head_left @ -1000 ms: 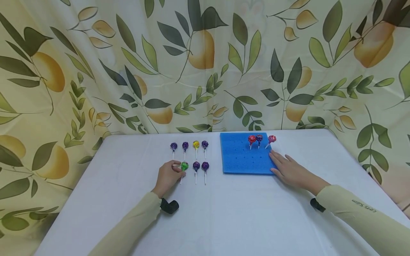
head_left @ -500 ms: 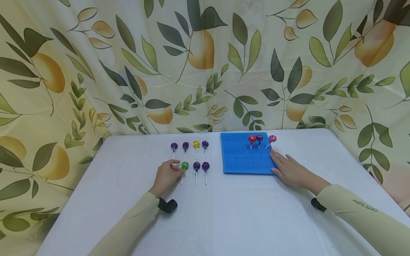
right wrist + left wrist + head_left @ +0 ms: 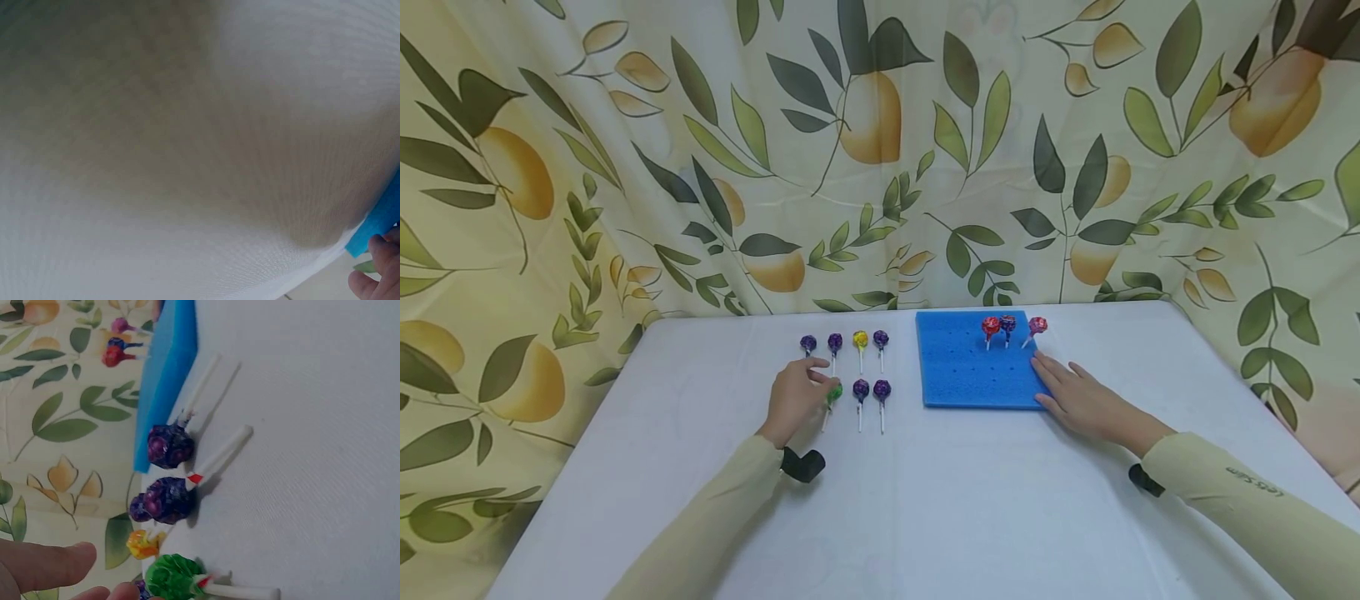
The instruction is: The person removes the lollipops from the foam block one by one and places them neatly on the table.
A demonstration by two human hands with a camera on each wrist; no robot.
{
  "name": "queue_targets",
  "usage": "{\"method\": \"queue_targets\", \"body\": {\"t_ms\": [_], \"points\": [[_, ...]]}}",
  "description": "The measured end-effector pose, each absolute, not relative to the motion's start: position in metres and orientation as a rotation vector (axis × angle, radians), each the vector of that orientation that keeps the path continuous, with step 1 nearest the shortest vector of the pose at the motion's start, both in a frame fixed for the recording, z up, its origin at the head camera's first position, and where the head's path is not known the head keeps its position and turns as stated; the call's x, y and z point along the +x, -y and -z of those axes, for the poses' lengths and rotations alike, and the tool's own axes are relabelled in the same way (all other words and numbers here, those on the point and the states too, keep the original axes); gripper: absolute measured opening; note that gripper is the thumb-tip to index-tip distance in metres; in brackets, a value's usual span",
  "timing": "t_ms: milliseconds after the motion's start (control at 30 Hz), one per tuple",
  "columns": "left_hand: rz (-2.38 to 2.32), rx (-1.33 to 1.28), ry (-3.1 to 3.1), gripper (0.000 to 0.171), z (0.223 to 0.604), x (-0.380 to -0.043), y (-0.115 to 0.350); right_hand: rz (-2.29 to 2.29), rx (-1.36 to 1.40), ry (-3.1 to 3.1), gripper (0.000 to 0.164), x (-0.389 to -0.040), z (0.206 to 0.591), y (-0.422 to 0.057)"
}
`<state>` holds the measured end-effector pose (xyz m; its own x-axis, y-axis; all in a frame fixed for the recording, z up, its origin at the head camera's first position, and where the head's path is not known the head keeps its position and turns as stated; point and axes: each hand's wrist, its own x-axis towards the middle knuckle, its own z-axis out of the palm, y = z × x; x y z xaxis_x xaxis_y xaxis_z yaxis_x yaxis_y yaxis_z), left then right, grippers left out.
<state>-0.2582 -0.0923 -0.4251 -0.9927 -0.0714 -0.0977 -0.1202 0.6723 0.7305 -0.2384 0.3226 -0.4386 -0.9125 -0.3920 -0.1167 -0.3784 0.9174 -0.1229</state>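
Note:
In the head view my left hand [image 3: 793, 398] hovers at the green lollipop [image 3: 836, 392], partly covering it. The left wrist view has the thumb and fingers apart, with the green lollipop [image 3: 175, 575] lying beside the fingertips on the white cloth. Two purple lollipops [image 3: 861, 390] lie to its right. Behind them is a row of purple lollipops [image 3: 835, 342] and a yellow lollipop [image 3: 860, 340]. My right hand [image 3: 1078, 404] rests with extended fingers against the right edge of a blue foam board [image 3: 955, 379].
Standing in the board's back right part are a red lollipop [image 3: 990, 326], a dark blue lollipop [image 3: 1007, 323] and a leaning pink lollipop [image 3: 1037, 325]. Small holes dot the board. A leaf-and-fruit patterned curtain [image 3: 880, 208] hangs behind the table.
My left hand has shifted away from me, over the green lollipop and the stick of the leftmost purple one. The lollipops and my right hand stay where they were.

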Motion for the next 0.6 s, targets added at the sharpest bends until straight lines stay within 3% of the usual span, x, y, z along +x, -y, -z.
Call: {"method": "queue_targets", "body": {"t_ms": [600], "points": [[-1.256, -0.229, -2.770, 0.029, 0.4330, -0.2569, 0.0924, 0.160, -0.590, -2.933, 0.072, -0.2383, 0.4394, -0.3229]]}}
